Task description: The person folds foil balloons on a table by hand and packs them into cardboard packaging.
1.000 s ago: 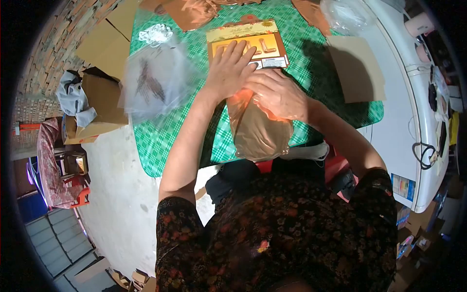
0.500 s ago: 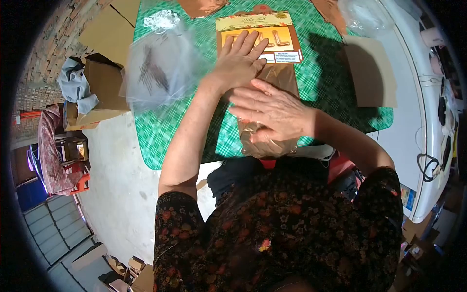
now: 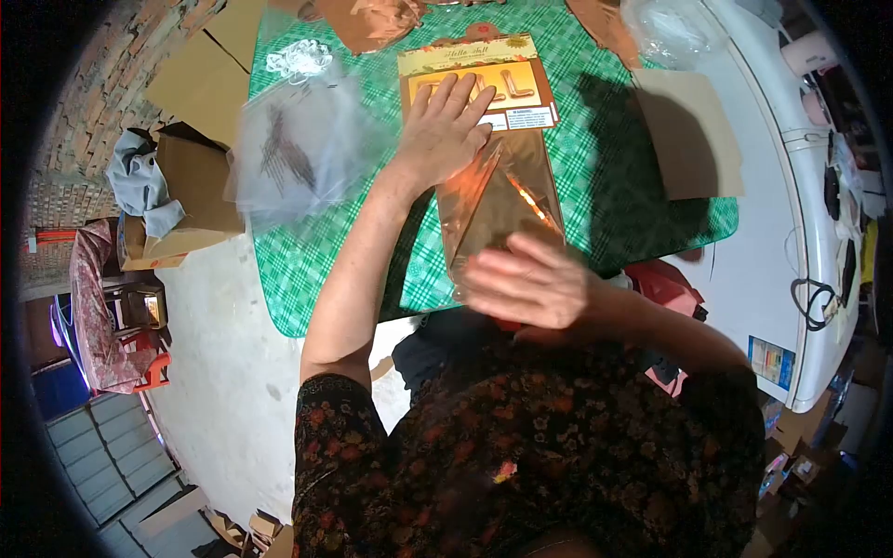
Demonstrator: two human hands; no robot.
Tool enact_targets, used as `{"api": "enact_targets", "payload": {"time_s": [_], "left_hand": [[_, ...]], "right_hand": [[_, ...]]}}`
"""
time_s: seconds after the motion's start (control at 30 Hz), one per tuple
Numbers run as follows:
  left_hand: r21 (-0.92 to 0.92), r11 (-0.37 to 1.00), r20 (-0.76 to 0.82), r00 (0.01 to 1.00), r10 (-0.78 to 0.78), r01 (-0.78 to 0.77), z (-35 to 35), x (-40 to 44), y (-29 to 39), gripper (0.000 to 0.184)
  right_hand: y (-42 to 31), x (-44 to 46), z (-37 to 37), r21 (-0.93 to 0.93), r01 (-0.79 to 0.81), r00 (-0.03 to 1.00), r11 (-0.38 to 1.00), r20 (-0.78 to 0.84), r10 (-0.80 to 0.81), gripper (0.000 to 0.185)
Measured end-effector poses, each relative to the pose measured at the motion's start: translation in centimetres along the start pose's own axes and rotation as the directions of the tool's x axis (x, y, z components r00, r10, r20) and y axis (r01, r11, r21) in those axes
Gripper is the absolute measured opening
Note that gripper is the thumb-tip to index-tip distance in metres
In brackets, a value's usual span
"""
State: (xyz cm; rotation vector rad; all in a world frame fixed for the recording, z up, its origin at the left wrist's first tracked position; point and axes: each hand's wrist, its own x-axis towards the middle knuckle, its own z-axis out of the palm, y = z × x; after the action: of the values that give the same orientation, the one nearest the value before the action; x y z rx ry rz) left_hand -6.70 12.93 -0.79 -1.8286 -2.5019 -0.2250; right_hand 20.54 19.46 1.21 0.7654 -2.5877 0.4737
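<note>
A printed card (image 3: 512, 82) with balloon-like letters lies on the green checked tablecloth (image 3: 595, 167). Below it stretches a flat, shiny, copper-coloured foil piece (image 3: 507, 191), apparently a folded foil balloon in a clear bag. My left hand (image 3: 439, 135) rests flat across the card's lower left part and the foil's top, its fingers spread. Over the foil's near end is my right hand (image 3: 535, 286), smeared by motion but with its fingers stretched out and nothing visible in them. Whether it touches the foil I cannot tell.
Clear plastic bags (image 3: 302, 153) lie at the left, below a white curly bundle (image 3: 299, 59). More copper foil (image 3: 377, 23) sits at the far edge. A brown cardboard sheet (image 3: 688, 135) and clear plastic (image 3: 674, 33) are at the right. An open carton (image 3: 191, 177) stands left of the table.
My right hand has slid down the foil toward my body, uncovering its middle. The left hand stays on the card. The whole view has shifted slightly.
</note>
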Motion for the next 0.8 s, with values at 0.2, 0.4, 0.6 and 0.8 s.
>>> {"api": "enact_targets", "payload": {"time_s": [0.2,0.4,0.6,0.8], "left_hand": [[-0.014,1.000,-0.109,0.994,0.022,-0.024,0.0,-0.4,0.4,0.058],[0.007,1.000,-0.106,0.994,0.023,-0.023,0.1,-0.7,0.8,0.058],[-0.004,1.000,-0.085,0.996,0.011,-0.012,-0.1,-1.5,1.7,0.059],[-0.141,0.988,-0.188,0.982,0.034,-0.061,-0.4,-1.8,1.9,0.056]], "right_hand": [[0.5,-2.8,-1.8,-0.172,-0.266,0.962,0.949,0.018,0.273,0.051],[0.4,-2.9,-1.3,-0.230,-0.249,0.961,0.941,0.065,0.270,0.062],[0.4,-3.0,-1.0,-0.213,-0.256,0.964,0.943,0.020,0.266,0.062],[0.6,-3.1,-0.7,-0.191,-0.244,0.970,0.951,-0.029,0.243,0.058]]}}
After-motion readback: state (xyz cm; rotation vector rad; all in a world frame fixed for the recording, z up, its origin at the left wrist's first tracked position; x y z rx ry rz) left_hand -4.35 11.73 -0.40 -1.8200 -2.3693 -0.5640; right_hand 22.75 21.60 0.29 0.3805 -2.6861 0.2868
